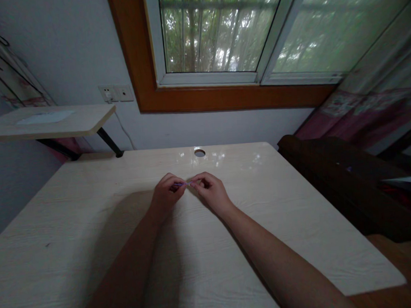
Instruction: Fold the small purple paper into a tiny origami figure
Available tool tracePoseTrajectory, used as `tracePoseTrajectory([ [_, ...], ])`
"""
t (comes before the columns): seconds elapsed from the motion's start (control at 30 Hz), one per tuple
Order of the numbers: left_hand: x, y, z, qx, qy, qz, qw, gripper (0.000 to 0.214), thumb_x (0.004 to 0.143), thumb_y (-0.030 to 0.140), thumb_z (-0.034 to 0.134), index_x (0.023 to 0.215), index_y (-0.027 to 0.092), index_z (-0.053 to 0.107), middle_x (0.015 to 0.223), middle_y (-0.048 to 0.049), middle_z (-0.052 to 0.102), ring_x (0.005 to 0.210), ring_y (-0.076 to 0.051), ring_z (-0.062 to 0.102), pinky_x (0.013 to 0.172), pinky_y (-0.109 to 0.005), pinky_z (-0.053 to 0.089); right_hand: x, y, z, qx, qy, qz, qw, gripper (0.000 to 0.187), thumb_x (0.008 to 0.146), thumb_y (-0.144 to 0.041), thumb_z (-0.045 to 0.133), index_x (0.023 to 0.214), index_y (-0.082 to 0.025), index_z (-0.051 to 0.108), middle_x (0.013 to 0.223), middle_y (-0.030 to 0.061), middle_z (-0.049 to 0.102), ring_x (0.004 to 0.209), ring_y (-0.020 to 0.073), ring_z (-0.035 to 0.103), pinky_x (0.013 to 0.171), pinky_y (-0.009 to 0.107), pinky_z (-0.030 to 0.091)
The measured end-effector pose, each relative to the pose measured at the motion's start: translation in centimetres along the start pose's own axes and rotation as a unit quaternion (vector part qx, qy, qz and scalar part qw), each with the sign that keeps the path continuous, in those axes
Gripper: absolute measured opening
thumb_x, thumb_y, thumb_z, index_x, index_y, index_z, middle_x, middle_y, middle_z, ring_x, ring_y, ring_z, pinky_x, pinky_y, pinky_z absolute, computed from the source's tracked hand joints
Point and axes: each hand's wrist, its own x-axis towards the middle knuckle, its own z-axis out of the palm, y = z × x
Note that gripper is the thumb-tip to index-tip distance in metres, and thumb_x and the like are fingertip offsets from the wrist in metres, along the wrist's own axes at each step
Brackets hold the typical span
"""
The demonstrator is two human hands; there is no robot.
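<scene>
My left hand (166, 192) and my right hand (210, 190) rest close together on a pale wooden desk (91, 237), near its middle. Both are curled into pinches, fingertips almost meeting. Between them they hold a small thin purple-and-pink object (186, 184), too small to name. Each hand grips one end of it just above the desk top.
A round cable hole (199, 152) is near the desk's far edge. A raised shelf (48, 122) stands at the back left, below a wall socket (116, 93). A window (225, 35) is behind. Dark furniture (337, 173) borders the desk's right side.
</scene>
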Motion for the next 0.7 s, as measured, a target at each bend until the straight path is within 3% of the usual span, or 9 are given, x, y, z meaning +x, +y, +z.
tracePoseTrajectory([
  [0.37, -0.07, 0.02, 0.03, -0.016, 0.008, -0.004, 1.0, 0.009, 0.085, 0.027, 0.064, 0.084, 0.02, 0.068, 0.086, -0.0034, 0.06, 0.073, -0.014, 0.06, 0.065, -0.025, 0.052, -0.02, -0.04, -0.15, -0.006, -0.016, 0.001, 1.0, 0.015, 0.084, -0.036, 0.067, 0.085, -0.022, 0.069, 0.073, 0.001, 0.062, 0.062, 0.0142, 0.052, 0.059, 0.026, 0.043],
  [0.7, -0.04, -0.37, 0.1, 0.009, 0.002, 0.016, 1.0, 0.011, 0.086, 0.03, 0.064, 0.085, 0.02, 0.069, 0.084, -0.0025, 0.059, 0.074, -0.014, 0.059, 0.066, -0.025, 0.049, -0.06, -0.1, -0.1, 0.007, -0.034, 0.002, 0.999, 0.016, 0.087, -0.038, 0.063, 0.085, -0.022, 0.067, 0.077, 0.0015, 0.061, 0.063, 0.0144, 0.055, 0.061, 0.027, 0.046],
])
